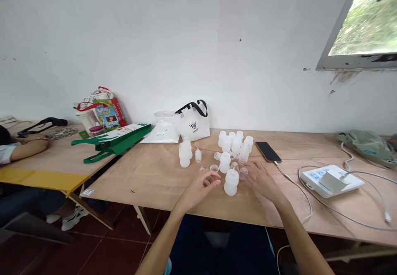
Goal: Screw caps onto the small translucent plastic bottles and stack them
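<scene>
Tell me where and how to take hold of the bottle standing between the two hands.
Grip the bottle at its narrow waist, coming from the left: it stands upright, the bulges above and below should help prevent slipping, and the left hand is close on that side, while a clear dome sits by the right hand.

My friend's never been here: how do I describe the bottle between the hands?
Find the light brown wooden table. Near its front edge, between the left hand and right hand, stands a milky white, narrow-waisted plastic bottle. No other bottle is nearer that edge.
</scene>
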The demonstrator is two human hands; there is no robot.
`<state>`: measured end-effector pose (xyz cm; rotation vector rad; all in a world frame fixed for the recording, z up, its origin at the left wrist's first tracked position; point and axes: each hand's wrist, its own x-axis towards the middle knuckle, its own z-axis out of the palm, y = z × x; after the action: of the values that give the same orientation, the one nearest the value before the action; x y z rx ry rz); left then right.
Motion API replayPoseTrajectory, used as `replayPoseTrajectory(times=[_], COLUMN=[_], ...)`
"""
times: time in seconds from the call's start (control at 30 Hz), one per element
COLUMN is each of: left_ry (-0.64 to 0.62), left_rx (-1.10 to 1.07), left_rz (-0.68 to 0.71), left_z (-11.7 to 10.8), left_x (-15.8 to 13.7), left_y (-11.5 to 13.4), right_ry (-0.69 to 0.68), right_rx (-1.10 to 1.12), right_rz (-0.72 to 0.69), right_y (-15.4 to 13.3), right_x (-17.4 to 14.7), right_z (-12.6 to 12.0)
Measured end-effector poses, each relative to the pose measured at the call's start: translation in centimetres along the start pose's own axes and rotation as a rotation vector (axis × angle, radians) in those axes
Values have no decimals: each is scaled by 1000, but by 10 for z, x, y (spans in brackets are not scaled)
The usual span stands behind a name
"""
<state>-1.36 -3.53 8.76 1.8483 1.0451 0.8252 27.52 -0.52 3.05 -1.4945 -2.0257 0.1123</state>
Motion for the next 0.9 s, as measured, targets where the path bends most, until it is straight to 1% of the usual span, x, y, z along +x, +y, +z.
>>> replayPoseTrajectory(times=[0.03,0.13,0.2,0.23,0.3,0.37,0.4,0.47,0.53,0.6,0.63,0.7,0.77,0.83,0.9], left_ry=[0,-1,3,4,17,35,50,77,93,78,60,27,17,28,46], left_rx=[4,11,11,10,7,-9,-25,-74,-124,-151,-156,-166,-186,-187,-137], left_rz=[12,22,17,16,20,24,23,15,21,56,82,130,156,159,146], left_z=[0,0,-1,-1,-1,1,3,7,13,20,23,27,28,26,23], left_x=[0,-1,-1,-1,-1,-2,-2,-6,-11,-17,-19,-22,-23,-22,-21], left_y=[0,0,1,1,2,5,6,12,19,28,31,37,38,37,34], right_ry=[-3,-85,-135,-134,-61,79,159,314,387,372,334,232,173,167,151], right_rx=[-9,67,129,148,169,200,223,259,270,294,308,328,369,450,507], right_rz=[11,57,104,132,189,215,206,126,23,-79,-122,-159,-125,-53,2], right_y=[1,2,1,0,-4,-12,-18,-34,-53,-73,-82,-95,-103,-106,-107], right_x=[1,1,1,1,3,4,4,2,-3,-11,-15,-22,-26,-27,-27], right_z=[4,12,11,9,3,-7,-12,-23,-32,-36,-37,-33,-27,-21,-18])
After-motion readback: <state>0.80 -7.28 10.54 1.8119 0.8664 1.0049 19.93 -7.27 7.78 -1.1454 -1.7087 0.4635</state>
